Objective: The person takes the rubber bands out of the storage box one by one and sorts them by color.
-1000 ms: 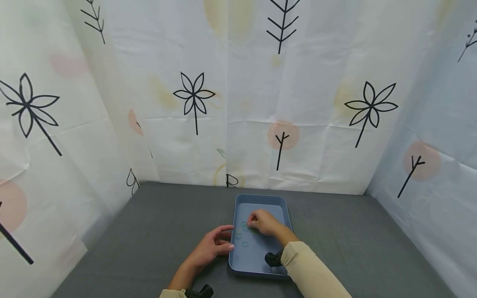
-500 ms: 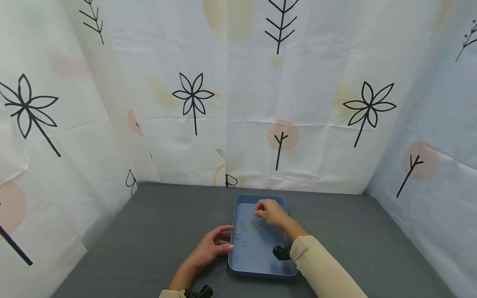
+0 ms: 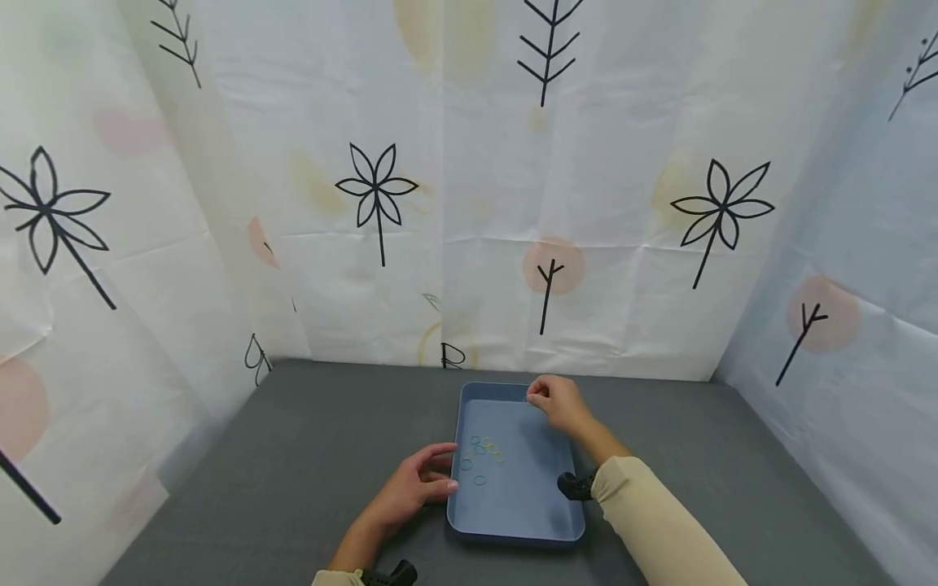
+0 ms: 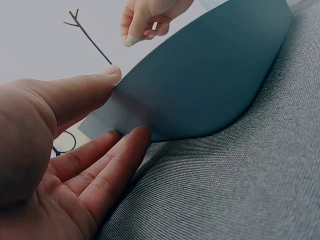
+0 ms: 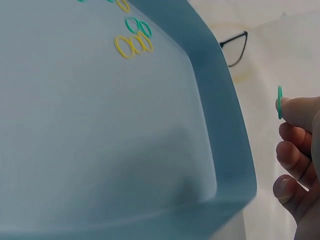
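My right hand [image 3: 563,404] is raised over the tray's far right corner and hides that corner in the head view. Its thumb and finger pinch a small green ring [image 5: 280,91], which stands edge-on in the right wrist view. The blue tray [image 3: 523,505] lies lengthwise on the table. My left hand [image 3: 412,487] rests against its left wall; in the left wrist view the thumb [image 4: 92,90] is at the rim and the fairly straight fingers [image 4: 117,170] touch lower down. Inside, left of the middle, lie several loose yellow rings [image 5: 117,47] and green rings [image 5: 126,24].
Dark grey cloth [image 3: 330,431] covers the table around the tray. White patterned sheets [image 3: 484,187] hang behind it and along both sides. Black wrist devices [image 3: 575,486] sit at both cuffs.
My right hand has lifted from the rings in the tray and moved away and to the right, up to the far right corner, with the green ring. The left hand stays put.
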`<state>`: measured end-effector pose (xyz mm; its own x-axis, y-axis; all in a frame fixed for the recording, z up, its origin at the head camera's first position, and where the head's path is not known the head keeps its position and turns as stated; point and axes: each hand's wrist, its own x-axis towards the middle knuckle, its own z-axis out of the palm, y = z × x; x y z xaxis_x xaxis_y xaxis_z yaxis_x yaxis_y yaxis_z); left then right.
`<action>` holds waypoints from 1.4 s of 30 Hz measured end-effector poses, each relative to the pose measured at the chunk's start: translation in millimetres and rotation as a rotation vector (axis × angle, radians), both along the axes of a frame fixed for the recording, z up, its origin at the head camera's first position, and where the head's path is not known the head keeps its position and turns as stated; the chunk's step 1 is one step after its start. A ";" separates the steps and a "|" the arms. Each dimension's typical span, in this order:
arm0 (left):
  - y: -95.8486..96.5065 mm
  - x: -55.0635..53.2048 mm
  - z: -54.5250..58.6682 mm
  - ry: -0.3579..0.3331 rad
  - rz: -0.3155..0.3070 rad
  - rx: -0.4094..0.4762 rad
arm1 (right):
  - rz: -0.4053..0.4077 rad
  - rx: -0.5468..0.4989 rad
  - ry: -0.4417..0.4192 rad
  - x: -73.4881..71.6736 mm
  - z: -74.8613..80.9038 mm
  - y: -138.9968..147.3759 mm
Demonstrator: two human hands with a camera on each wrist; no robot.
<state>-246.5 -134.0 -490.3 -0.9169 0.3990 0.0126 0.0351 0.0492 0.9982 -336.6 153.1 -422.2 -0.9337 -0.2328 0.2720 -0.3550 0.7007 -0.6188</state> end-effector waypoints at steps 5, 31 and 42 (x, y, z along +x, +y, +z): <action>-1.5 0.4 -0.6 0.002 0.000 0.010 | -0.052 0.000 0.005 0.8 2.9 10.8; 1.7 -1.1 1.7 -0.014 -0.008 0.021 | -0.191 0.068 0.119 13.1 -35.6 70.6; 0.4 -2.5 -0.3 -0.013 -0.011 0.019 | -0.185 0.110 0.076 13.2 -52.3 82.7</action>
<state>-248.9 -133.6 -490.7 -0.9127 0.4085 0.0082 0.0225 0.0302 0.9993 -323.4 235.8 -474.5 -0.9411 -0.0914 0.3255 -0.2566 0.8200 -0.5117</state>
